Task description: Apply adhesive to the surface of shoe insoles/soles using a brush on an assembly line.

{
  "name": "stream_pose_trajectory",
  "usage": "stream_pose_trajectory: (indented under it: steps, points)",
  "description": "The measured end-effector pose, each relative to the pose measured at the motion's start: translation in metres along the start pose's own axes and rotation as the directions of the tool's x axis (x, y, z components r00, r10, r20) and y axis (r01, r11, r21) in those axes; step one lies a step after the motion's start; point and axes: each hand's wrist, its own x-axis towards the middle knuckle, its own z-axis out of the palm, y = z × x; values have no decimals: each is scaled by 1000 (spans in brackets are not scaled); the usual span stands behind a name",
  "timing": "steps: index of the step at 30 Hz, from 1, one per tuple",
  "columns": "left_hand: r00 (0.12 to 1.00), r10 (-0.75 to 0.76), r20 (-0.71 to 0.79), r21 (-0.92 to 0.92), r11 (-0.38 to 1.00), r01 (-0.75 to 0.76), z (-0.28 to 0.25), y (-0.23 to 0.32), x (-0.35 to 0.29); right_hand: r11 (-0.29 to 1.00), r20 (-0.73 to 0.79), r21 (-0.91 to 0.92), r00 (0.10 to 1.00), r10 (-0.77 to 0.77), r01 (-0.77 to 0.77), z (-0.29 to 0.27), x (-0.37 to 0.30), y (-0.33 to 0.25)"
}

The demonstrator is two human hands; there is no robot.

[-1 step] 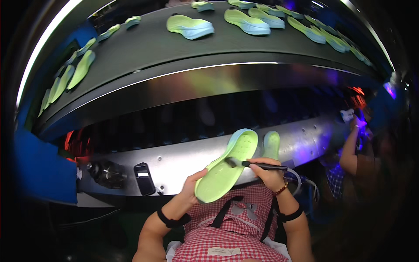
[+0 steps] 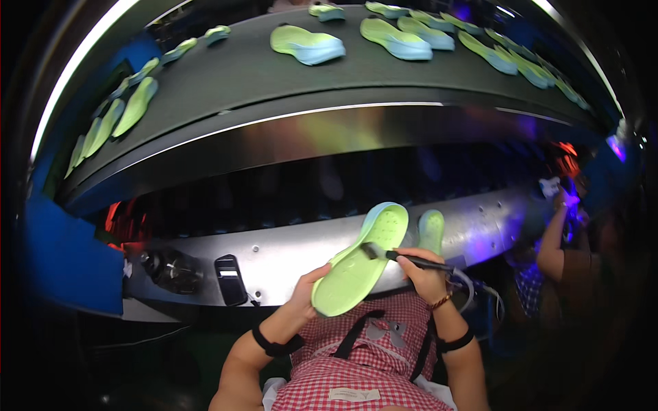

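A yellow-green shoe sole [image 2: 343, 282] with a pale blue rim is tilted in front of me, its hollow inner face up. My left hand [image 2: 305, 293] grips its left edge near the close end. In my right hand [image 2: 426, 279] is a black-handled brush [image 2: 391, 255], with a pale hose running from the handle's back end. The dark bristles touch, or nearly touch, the sole's inner face around the middle. Behind my right hand a second, smaller-looking green sole piece [image 2: 431, 231] rests on the metal ledge.
A metal ledge [image 2: 274, 274] crosses before me, holding a black phone-like device [image 2: 231, 281] and a dark bottle [image 2: 170, 271]. Beyond it, a dark conveyor belt [image 2: 226, 75] carries several green-and-blue soles [image 2: 308, 45]. At the right, another person's arm [image 2: 552, 236] reaches toward the ledge.
The whole view has shifted slightly to the right. The bristles sit a touch farther up the sole. Both hands keep their holds.
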Motion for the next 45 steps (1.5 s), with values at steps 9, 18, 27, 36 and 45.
stream_pose_trajectory:
  steps: [9, 18, 27, 36, 45]
  points:
    - [983, 128, 131, 215, 964, -155, 6, 25, -2, 983, 78, 1, 980, -184, 184, 23, -20, -18]
    - [525, 730, 438, 131, 526, -841, 124, 156, -40, 889, 55, 457, 998, 12, -36, -12, -21, -8]
    - [281, 871, 404, 751, -140, -645, 181, 210, 59, 801, -30, 595, 994, 101, -64, -9, -17, 31]
    - [352, 710, 610, 551, -699, 455, 216, 203, 115, 884, 46, 441, 988, 148, -153, -4, -17, 47]
    - [-235, 710, 664, 544, -674, -500, 118, 194, 34, 836, 21, 540, 994, 106, -100, -24, -25, 48]
